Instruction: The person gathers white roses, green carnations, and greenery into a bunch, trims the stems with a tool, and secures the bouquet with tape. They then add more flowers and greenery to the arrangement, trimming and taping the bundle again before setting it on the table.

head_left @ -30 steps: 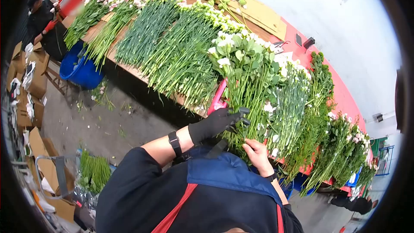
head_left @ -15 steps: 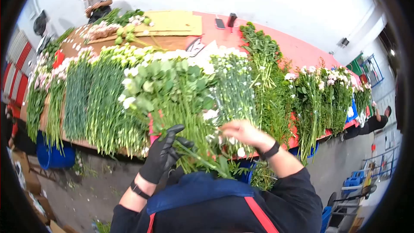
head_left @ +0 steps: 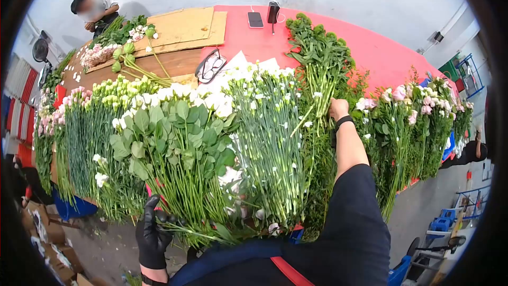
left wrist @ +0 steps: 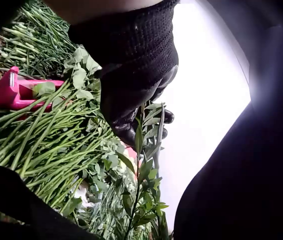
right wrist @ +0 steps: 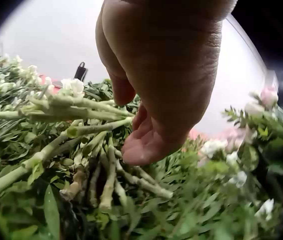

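Note:
My left hand (head_left: pixel 153 235), in a black glove, grips leafy sprigs (head_left: pixel 196 228) by the table's front edge. In the left wrist view the sprigs (left wrist: pixel 144 175) hang from the curled fingers of that hand (left wrist: pixel 136 75). My bare right hand (head_left: pixel 339 109) is at the lower stems of a green-headed bunch (head_left: pixel 323 58). The right wrist view has the thumb and curled fingers of this hand (right wrist: pixel 161 75) around the end of a thick green stem (right wrist: pixel 101 128); the exact contact is partly hidden. More cut stem ends lie just below the fingers.
Rows of stems cover the table: broad-leaved stems (head_left: pixel 185 153), white-flowered stems (head_left: pixel 270 137) and pink roses (head_left: pixel 413 116). Glasses (head_left: pixel 211 66), a phone (head_left: pixel 255 19) and cardboard (head_left: pixel 182 27) lie behind. A pink object (left wrist: pixel 4 95) sits among stems. One person (head_left: pixel 98 10) is at the back left.
My right hand has moved away from the left, forward and right to the green-headed bunch. The left hand has lowered leftward with the sprigs. The head view has turned right.

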A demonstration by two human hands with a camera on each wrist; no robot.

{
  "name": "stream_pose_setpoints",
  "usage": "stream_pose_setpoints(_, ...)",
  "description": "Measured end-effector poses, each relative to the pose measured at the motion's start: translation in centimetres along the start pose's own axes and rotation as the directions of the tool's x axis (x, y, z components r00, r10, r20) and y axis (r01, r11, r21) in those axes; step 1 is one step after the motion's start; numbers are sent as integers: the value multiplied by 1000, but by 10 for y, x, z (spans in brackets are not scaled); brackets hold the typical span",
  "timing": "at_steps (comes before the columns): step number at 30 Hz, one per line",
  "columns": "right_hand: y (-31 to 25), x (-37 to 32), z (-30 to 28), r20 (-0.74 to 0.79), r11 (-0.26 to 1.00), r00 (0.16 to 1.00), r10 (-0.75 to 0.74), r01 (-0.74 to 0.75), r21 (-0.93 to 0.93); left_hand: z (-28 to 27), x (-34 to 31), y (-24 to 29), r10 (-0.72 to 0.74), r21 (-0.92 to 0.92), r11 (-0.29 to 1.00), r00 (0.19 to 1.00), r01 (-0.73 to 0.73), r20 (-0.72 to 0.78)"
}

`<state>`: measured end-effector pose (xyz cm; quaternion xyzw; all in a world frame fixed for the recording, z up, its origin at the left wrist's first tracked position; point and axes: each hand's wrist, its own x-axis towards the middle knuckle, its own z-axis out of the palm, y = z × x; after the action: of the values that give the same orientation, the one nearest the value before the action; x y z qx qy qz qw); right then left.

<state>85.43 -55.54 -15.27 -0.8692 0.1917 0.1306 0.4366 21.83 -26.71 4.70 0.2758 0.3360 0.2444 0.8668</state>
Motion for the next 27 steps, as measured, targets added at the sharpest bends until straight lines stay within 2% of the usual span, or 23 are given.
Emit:
stream_pose_setpoints(1, 0, -2, 2, 31, 995, 999, -13, 10, 97, 2, 1, -1, 6, 5, 1000, 1000, -6, -29)
stream_pose_setpoints(2, 0, 3, 0, 57, 976, 989, -135, 123, 177, 5, 1, -3, -4, -12, 1000, 996, 3, -86)
stream_pose_setpoints(4, -9, 2, -8, 61, 908, 952, -299, 264, 325, 13, 5, -6, -3, -6, 1000, 995, 2, -100)
stream_pose_setpoints(5, -19, -8, -11, -49, 899, 955, -292, 291, 328, 18, 7, -6, -1, -4, 1000, 995, 1, -101)
stream_pose_setpoints(7, -36, -33, -24, -41, 883, 950, -310, 304, 358, 21, 15, -8, 6, -25, 1000, 1000, -6, -15)
stream_pose_setpoints(9, -26, -19, -21, -34, 947, 953, -300, 302, 109, 22, 20, -12, -20, -42, 999, 999, 22, 45)
stream_pose_setpoints(10, -22, -15, -19, 57, 966, 965, -257, 256, 18, 24, 22, -14, -48, -45, 998, 997, 51, 61)
stream_pose_setpoints(11, -13, -9, -10, 121, 976, 971, -208, 198, 90, 27, 25, -14, -70, -49, 996, 994, 74, 78)
stream_pose_setpoints(13, -3, -3, 1, 148, 987, 976, -158, 151, 61, 38, 22, -14, -74, -35, 996, 995, 77, 69)
stream_pose_setpoints(14, 24, 76, 22, 262, 643, 889, -374, 453, -618, 42, 18, -12, -70, -7, 998, 995, 70, 65)
stream_pose_setpoints(16, 58, 129, 45, 196, 595, 795, -574, 570, -567, 40, 10, -10, -60, 16, 998, 997, 59, 57)
stream_pose_setpoints(17, 28, 67, 22, 195, 886, 912, -360, 400, -235, 35, 5, -9, -49, 21, 999, 998, 48, 45)
stream_pose_setpoints(18, -14, -15, -6, 183, 988, 975, -125, 104, 118, 29, -1, -10, -38, 23, 999, 999, 37, 37)
stream_pose_setpoints(21, -7, -14, 7, 111, 978, 978, -179, 165, 124, 20, -12, -11, -9, 9, 1000, 1000, 9, -1)
stream_pose_setpoints(22, -5, -4, 7, 95, 977, 974, -204, 197, 76, 16, -14, -11, -4, -3, 1000, 1000, 4, 3)
stream_pose_setpoints(23, 14, 41, 21, -21, 960, 962, -271, 268, -78, 13, -16, -11, -1, -15, 1000, 1000, 1, 7)
stream_pose_setpoints(24, 37, 79, 22, -116, 771, 786, -607, 548, -323, 13, -19, -10, 7, -17, 1000, 1000, -7, -2)
stream_pose_setpoints(25, 20, 50, 11, -193, 858, 836, -513, 501, -112, 13, -23, -9, 15, -19, 1000, 1000, -15, -11)
stream_pose_setpoints(26, 1, 16, -2, -266, 885, 872, -410, 451, 115, 13, -28, -8, 23, -20, 1000, 1000, -23, -20)
stream_pose_setpoints(27, -20, -23, -18, -172, 852, 943, -285, 331, 405, 13, -31, -7, 40, 1, 999, 998, -40, -56)
